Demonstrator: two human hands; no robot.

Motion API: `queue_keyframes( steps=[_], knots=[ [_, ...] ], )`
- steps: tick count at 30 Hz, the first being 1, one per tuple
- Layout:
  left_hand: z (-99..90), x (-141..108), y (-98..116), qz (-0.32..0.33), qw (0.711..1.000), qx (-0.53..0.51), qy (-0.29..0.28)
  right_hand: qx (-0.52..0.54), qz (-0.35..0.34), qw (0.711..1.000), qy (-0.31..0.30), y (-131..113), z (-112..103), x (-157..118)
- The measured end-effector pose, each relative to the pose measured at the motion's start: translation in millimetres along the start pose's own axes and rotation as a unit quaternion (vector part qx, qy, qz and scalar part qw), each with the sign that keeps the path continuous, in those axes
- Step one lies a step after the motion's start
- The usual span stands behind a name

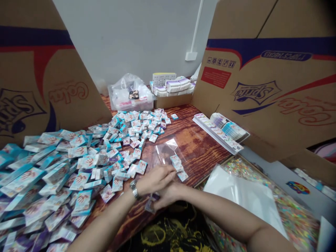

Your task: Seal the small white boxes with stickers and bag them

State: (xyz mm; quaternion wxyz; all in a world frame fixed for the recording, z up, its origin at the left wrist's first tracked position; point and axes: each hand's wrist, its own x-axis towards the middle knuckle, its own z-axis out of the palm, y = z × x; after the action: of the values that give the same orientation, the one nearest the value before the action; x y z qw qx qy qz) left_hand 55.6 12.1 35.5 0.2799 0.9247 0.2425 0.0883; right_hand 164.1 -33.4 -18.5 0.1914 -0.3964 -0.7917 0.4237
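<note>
My left hand (157, 177), with a metal watch (134, 189) at its wrist, lies partly across my right hand (168, 194) near the table's front edge. The left fingers are pressed together; whatever they hold is hidden. My right hand is closed on a crumpled clear plastic bag (149, 205), its contents too blurred to name. Just beyond the hands, a flat clear plastic bag (164, 149) lies on the table with several small white-and-blue boxes (179, 167) in or on it. To the left spreads a heap of similar small boxes (88, 161) printed with a hand picture.
Large cardboard cartons stand at left (65, 66) and right (252, 70). Along the wall are a tub of plastic bags (132, 101) and an open carton (173, 102) of packs. Printed cards (217, 134) lie at right, above a bag of colourful pieces (244, 171) and white sheets (241, 196).
</note>
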Motion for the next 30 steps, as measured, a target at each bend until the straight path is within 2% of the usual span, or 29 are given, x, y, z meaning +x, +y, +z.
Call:
queue_keyframes(
  steps=[1,4,7,10,16,22,24,27,30],
  knots=[
    [9.8,5,-11,-0.037,0.998,0.057,-0.012,-0.011,0.004,1.000,-0.016,0,4,-1],
    [40.0,7,-44,-0.087,0.990,0.108,-0.003,-0.060,0.006,0.995,-0.082,1,8,-13],
    [58.1,-3,-60,-0.108,0.984,0.140,0.013,-0.057,-0.020,0.995,-0.081,4,3,-37],
    [65.7,-6,-61,-0.118,0.978,0.170,0.014,-0.015,-0.017,0.999,-0.032,8,-11,-66],
    [78.4,4,-56,-0.136,0.965,0.223,-0.003,0.001,0.081,0.992,0.097,21,-45,-110],
    [89.7,7,-53,-0.126,0.957,0.259,-0.023,-0.002,0.144,0.963,0.228,41,-50,-129],
    [92.3,7,-52,-0.126,0.956,0.265,-0.027,-0.015,0.145,0.959,0.245,43,-48,-130],
    [94.1,9,-50,-0.130,0.954,0.267,-0.029,-0.049,0.107,0.962,0.248,41,-44,-125],
    [90.9,10,-48,-0.147,0.953,0.264,-0.022,-0.066,0.059,0.971,0.220,36,-39,-115]
  ],
)
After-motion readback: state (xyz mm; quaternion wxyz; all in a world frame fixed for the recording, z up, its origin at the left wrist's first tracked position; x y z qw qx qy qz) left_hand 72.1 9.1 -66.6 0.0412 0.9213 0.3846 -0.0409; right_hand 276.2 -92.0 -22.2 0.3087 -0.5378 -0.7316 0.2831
